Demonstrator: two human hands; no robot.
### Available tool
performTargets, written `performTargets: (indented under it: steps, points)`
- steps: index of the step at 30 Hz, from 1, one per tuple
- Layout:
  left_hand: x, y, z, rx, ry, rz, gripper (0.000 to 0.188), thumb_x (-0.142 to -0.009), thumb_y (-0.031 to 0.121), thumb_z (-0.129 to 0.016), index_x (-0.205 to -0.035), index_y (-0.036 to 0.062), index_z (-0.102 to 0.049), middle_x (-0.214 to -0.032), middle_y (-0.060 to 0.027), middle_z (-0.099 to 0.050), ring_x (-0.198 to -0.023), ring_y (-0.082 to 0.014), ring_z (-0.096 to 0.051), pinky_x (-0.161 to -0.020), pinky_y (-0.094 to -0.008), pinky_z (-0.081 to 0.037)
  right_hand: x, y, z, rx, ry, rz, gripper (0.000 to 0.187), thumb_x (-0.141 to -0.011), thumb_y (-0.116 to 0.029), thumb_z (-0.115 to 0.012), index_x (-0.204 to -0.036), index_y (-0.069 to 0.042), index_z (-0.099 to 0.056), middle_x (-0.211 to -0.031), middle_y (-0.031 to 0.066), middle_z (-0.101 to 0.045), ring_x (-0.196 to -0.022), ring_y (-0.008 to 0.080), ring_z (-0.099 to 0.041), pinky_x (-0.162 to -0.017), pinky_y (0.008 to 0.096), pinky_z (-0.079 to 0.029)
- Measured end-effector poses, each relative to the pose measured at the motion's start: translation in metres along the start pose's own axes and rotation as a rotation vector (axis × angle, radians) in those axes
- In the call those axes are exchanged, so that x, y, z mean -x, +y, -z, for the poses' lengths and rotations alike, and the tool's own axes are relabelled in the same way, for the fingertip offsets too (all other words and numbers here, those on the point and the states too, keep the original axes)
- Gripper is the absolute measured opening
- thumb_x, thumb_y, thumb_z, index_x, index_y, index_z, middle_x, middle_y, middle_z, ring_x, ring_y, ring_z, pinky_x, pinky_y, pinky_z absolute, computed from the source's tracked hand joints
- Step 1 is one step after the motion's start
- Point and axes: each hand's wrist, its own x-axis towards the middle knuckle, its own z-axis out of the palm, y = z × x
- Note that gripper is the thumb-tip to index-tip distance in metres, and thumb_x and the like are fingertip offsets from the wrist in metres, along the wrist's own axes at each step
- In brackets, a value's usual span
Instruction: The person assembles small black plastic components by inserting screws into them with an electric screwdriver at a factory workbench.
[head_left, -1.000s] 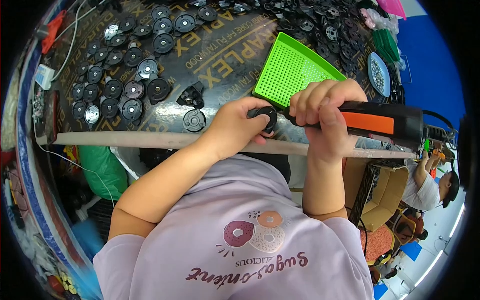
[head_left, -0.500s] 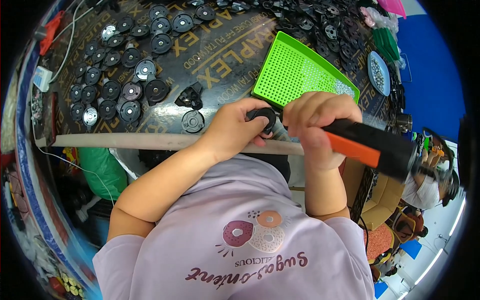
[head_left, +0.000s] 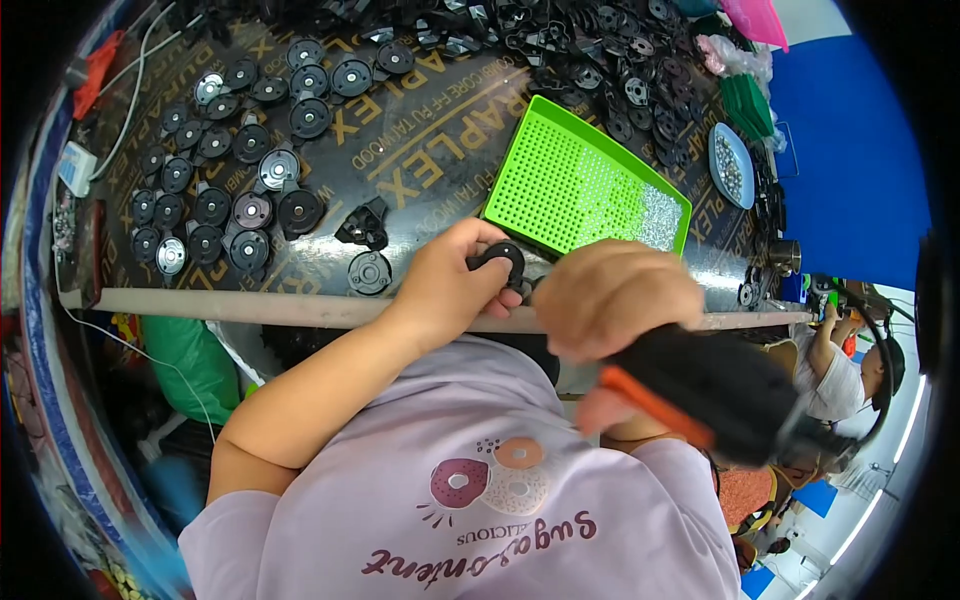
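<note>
My left hand [head_left: 445, 280] holds a black round part [head_left: 508, 262] above the table's front edge, with the thumb across it. To its right, my right hand [head_left: 620, 295], blurred by motion, is wrapped round a black and orange electric screwdriver [head_left: 715, 395]. The tool's rear end points to the lower right, and its tip is hidden behind the hand. Left of my left hand, a silver disc part [head_left: 369, 272] lies near the edge. A dark irregular part [head_left: 364, 224] rests just beyond that. A green perforated tray [head_left: 497, 190] with small silver pieces sits beyond both hands.
Many black round assemblies [head_left: 211, 204] spread across the left of the dark table. A heap of black parts [head_left: 640, 90] fills the far right. A blue dish [head_left: 718, 160] of small metal pieces and a metal cup [head_left: 785, 256] stand at the right.
My right hand and the screwdriver have swung down toward me, away from the black round part. My left hand still holds that part. The whole view has shifted slightly.
</note>
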Motion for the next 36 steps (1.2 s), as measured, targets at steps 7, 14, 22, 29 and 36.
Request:
performTargets:
  steps: [7,14,22,29,36]
  points:
    - [0.004,0.005,0.003,0.063,-0.120,0.011,0.026,-0.088,-0.005,-0.054,-0.112,0.0019,-0.048,-0.110,-0.0155,-0.062,-0.085,-0.0204,-0.066,-0.065,-0.0248,-0.053,-0.006,0.021,0.057,0.180,0.762,0.038,0.013,-0.083,0.003,-0.064,-0.086,-0.002,-0.052,-0.066,0.0078,-0.058,-0.053,0.0164,-0.056,-0.054,0.0294,-0.048]
    - [0.006,0.000,0.005,0.081,-0.170,-0.032,0.024,-0.090,-0.003,-0.049,-0.110,0.0021,-0.038,-0.100,-0.0118,-0.057,-0.085,-0.0188,-0.066,-0.064,-0.0257,-0.053,-0.003,0.039,0.064,0.343,0.812,-0.148,0.012,-0.083,0.002,-0.061,-0.078,-0.001,-0.051,-0.059,0.0082,-0.054,-0.049,0.0173,-0.053,-0.051,0.0301,-0.047]
    - [0.009,0.002,0.002,-0.029,-0.149,-0.010,0.024,-0.094,0.001,-0.045,-0.117,-0.0014,-0.045,-0.103,-0.0134,-0.059,-0.092,-0.0190,-0.066,-0.069,-0.0249,-0.054,-0.005,0.041,0.061,0.326,0.848,-0.181,0.013,-0.082,0.003,-0.062,-0.076,-0.001,-0.050,-0.058,0.0075,-0.054,-0.049,0.0160,-0.054,-0.050,0.0286,-0.046]
    - [0.005,-0.003,0.004,-0.026,-0.140,-0.073,0.019,-0.094,0.000,-0.041,-0.113,0.0015,-0.043,-0.113,-0.0171,-0.056,-0.097,-0.0244,-0.065,-0.073,-0.0294,-0.056,-0.005,0.041,0.063,0.354,0.815,-0.196,0.012,-0.081,0.003,-0.060,-0.078,-0.001,-0.050,-0.058,0.0076,-0.054,-0.048,0.0157,-0.053,-0.049,0.0290,-0.045]
    - [0.006,0.000,0.003,-0.043,-0.132,-0.059,0.027,-0.094,0.000,-0.041,-0.121,0.0000,-0.044,-0.115,-0.0172,-0.058,-0.100,-0.0254,-0.064,-0.077,-0.0304,-0.057,-0.003,0.043,0.062,0.294,0.838,-0.170,0.012,-0.081,0.003,-0.060,-0.078,-0.002,-0.050,-0.059,0.0080,-0.054,-0.048,0.0160,-0.053,-0.049,0.0293,-0.045]
